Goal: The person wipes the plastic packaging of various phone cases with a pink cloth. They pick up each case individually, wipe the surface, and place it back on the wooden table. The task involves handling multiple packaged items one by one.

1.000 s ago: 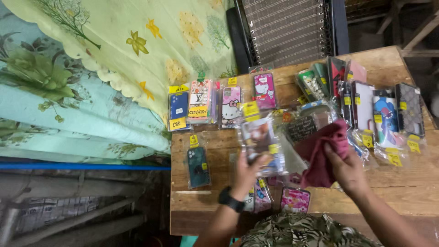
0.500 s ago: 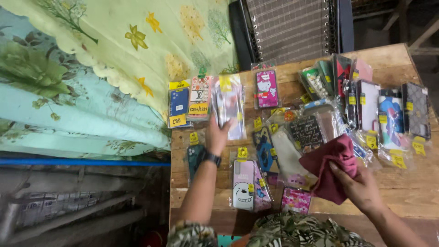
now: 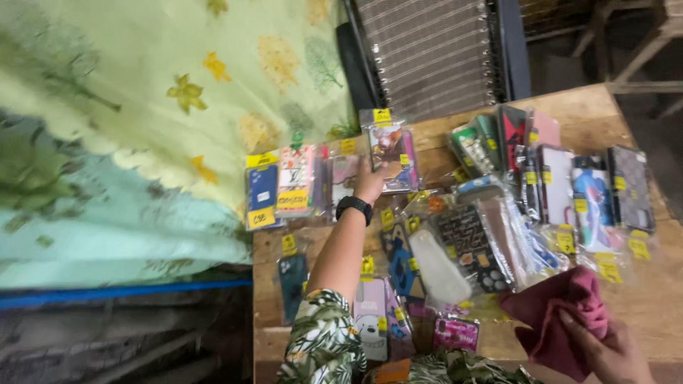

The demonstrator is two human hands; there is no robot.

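Left hand (image 3: 370,181), arm stretched out with a black wristband (image 3: 354,206), has fingers closed on the lower edge of a clear-bagged phone case (image 3: 391,148) with a yellow tag, holding it at the far side of the wooden table (image 3: 640,313), just beside a row of 3 bagged cases (image 3: 292,185) by the green floral cloth (image 3: 178,85). Right hand (image 3: 605,352) sits at the near right corner, fingers curled and gripping a bunched maroon cloth (image 3: 558,313) that rests on the table next to a heap of bagged cases (image 3: 491,235). More cases (image 3: 569,178) stand overlapped along the far right.
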